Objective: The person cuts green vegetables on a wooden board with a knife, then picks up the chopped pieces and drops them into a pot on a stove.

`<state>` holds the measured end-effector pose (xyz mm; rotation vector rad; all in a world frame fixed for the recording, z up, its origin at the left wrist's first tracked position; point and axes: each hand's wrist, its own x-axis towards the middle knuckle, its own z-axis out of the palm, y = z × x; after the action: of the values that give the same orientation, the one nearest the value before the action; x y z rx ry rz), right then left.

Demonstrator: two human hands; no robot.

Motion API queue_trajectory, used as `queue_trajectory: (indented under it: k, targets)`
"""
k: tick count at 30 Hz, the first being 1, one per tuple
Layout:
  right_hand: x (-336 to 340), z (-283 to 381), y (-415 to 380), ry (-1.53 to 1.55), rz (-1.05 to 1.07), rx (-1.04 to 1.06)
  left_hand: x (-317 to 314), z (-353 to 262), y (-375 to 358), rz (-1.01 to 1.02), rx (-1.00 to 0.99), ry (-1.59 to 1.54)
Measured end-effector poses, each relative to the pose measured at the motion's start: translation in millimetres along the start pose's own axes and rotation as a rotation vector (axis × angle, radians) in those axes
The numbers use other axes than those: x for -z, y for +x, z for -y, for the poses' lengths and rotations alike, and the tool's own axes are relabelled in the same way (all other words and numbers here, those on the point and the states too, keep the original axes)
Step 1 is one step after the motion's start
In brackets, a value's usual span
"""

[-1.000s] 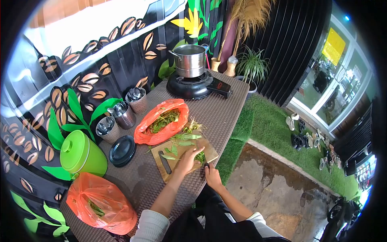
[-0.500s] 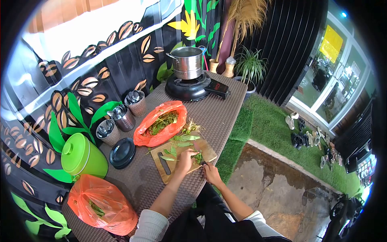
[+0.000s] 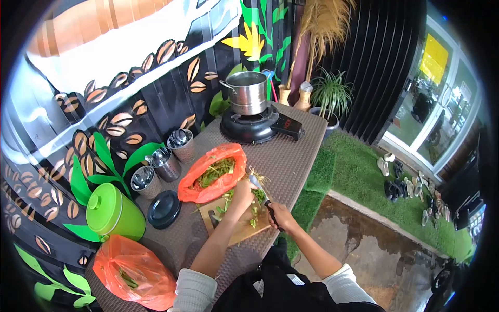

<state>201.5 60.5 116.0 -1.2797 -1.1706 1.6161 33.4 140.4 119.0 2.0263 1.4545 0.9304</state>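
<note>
My right hand (image 3: 282, 216) is wrapped around the dark handle of a knife (image 3: 267, 202), its blade pointing away over the wooden cutting board (image 3: 239, 233). My left hand (image 3: 243, 192) is at the board's far edge, near the blade's tip. Its fingers look curled, but what they hold, if anything, is hidden. Chopped leafy greens (image 3: 253, 222) lie scattered on the board, with more beside the left hand. Just beyond, an orange plastic bag (image 3: 188, 193) stands open with leafy greens inside it. Pale roots or stem ends (image 3: 258, 177) lie on the table past the board.
A steel pot (image 3: 248, 97) stands on a black portable stove (image 3: 248, 130) at the table's far end. Several cutlery cups (image 3: 165, 169), a dark lid (image 3: 164, 210) and a green lidded bucket (image 3: 123, 216) line the wall side. Another orange bag (image 3: 150, 281) sits at near left.
My left hand has moved away from me to the board's far edge. The knife has risen and now angles away in my right hand. The camera view has shifted slightly.
</note>
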Motion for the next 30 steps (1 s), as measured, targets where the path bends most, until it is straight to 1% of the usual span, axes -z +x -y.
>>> queue_trajectory:
  k: [1,2,3,4,5,6,8,10,11,13,14,15,17,19,20,22,23,24,26,27,28,30]
  targets:
    - [4,14,12,0.023,0.018,-0.015,6,-3,13,-0.055,-0.011,0.021]
    - [9,28,26,0.046,0.036,-0.03,12,-6,29,-0.068,-0.013,0.029]
    - [16,40,43,0.045,0.084,0.018,23,-15,48,-0.061,-0.01,0.044]
    - [19,62,55,0.043,0.093,0.025,29,-17,70,-0.053,-0.007,0.058]
    - [24,87,67,0.033,0.107,0.026,33,-13,97,-0.084,-0.034,0.051]
    - [30,110,80,0.023,0.121,0.024,37,-7,125,-0.117,-0.054,0.11]
    - [46,151,121,0.01,0.15,0.015,56,-21,176,-0.191,-0.058,0.152]
    - [62,194,165,0.023,0.208,0.036,86,-58,218,-0.207,-0.064,0.179]
    - [73,212,191,0.038,0.261,0.081,92,-56,250,-0.222,-0.081,0.17]
    - [88,254,238,0.045,0.271,0.117,106,-56,313,-0.246,-0.117,0.177]
    - [97,272,267,0.05,0.292,0.126,108,-47,347,-0.306,-0.19,0.166]
    - [101,294,286,0.034,0.265,0.154,113,-49,375,-0.356,-0.228,0.194]
    - [114,325,337,-0.021,0.287,0.212,119,-49,421,-0.42,-0.268,0.226]
    - [124,346,384,-0.128,0.26,0.248,120,-40,463,-0.429,-0.168,0.259]
    - [128,346,413,-0.302,0.166,0.362,119,-34,481,-0.442,-0.171,0.265]
    - [140,325,485,-0.579,-0.049,0.7,108,-10,508,-0.436,-0.135,0.198]
    - [147,317,510,-0.681,-0.097,0.799,103,4,519,-0.445,-0.167,0.237]
    - [150,320,510,-0.68,-0.089,0.803,100,7,524,-0.451,-0.164,0.241]
    - [153,333,492,-0.632,-0.01,0.585,94,12,532,-0.376,-0.084,0.236]
    - [156,332,494,-0.601,0.015,0.594,92,19,538,-0.367,-0.121,0.253]
    - [158,331,496,-0.601,0.021,0.598,88,26,543,-0.373,-0.119,0.257]
    - [160,328,501,-0.542,0.084,0.54,77,32,552,-0.546,-0.049,0.193]
